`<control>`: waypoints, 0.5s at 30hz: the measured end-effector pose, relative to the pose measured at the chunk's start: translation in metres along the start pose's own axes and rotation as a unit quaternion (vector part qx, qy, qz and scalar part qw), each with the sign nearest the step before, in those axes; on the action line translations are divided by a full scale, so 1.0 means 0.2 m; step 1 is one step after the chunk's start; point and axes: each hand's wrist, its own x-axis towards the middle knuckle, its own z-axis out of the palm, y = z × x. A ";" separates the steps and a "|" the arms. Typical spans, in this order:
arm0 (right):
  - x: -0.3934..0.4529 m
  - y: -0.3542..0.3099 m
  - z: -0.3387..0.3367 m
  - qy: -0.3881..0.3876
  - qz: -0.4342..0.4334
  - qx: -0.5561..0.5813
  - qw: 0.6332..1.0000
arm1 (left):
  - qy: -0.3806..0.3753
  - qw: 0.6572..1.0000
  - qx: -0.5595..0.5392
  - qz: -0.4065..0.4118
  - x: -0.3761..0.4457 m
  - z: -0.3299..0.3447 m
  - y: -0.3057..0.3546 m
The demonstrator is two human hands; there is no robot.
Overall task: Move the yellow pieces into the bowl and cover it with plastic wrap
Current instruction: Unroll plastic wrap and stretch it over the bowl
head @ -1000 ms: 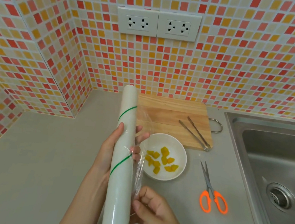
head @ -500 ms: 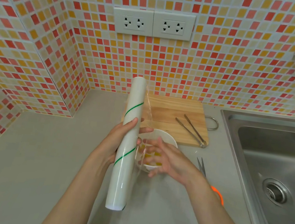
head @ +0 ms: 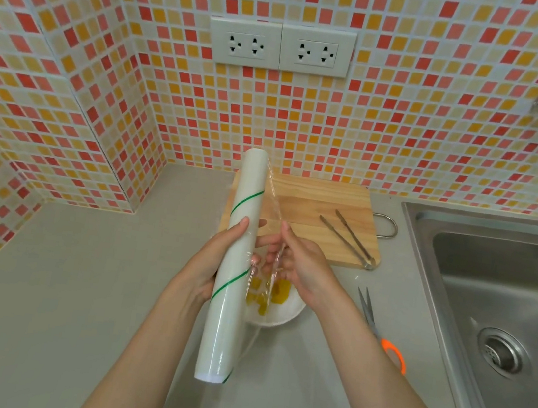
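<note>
Left hand (head: 214, 265) wraps the roll (head: 234, 268), long axis running up-frame. Right hand (head: 303, 267) pinches film edge (head: 271, 238) beside it; bowl (head: 275, 308) with yellow pieces (head: 279, 291) directly below, frame centre.

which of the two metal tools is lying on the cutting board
The tongs lie on the wooden cutting board. The orange-handled scissors lie off it on the grey counter, nearer the sink.

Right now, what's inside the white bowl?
Yellow pieces lie inside the white bowl, seen through loose plastic film. The roll and the right hand cover its far and left parts, so the count is unclear.
</note>
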 end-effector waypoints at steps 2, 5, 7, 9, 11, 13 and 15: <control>0.01 -0.01 0.01 0.040 -0.033 0.006 0.999 | -0.006 1.000 0.004 0.007 0.01 0.00 0.00; 0.02 -0.01 0.02 0.100 -0.081 0.033 0.991 | 0.009 1.000 -0.005 0.008 0.01 -0.01 0.01; 0.02 -0.01 0.02 0.151 -0.100 0.034 0.983 | 0.036 0.999 -0.027 0.002 0.00 -0.03 0.01; 0.02 0.00 0.02 0.189 -0.123 0.008 0.974 | 0.070 0.997 -0.030 -0.004 -0.01 -0.05 0.00; 0.02 0.02 0.02 0.220 -0.145 -0.009 0.965 | 0.091 0.996 -0.014 -0.014 -0.02 -0.07 -0.02; 0.02 0.03 0.00 0.247 -0.153 -0.012 0.957 | 0.098 0.995 0.009 -0.012 -0.04 -0.10 -0.03; 0.02 0.05 -0.03 0.260 -0.146 -0.014 0.954 | 0.112 0.992 0.050 0.002 -0.05 -0.12 -0.03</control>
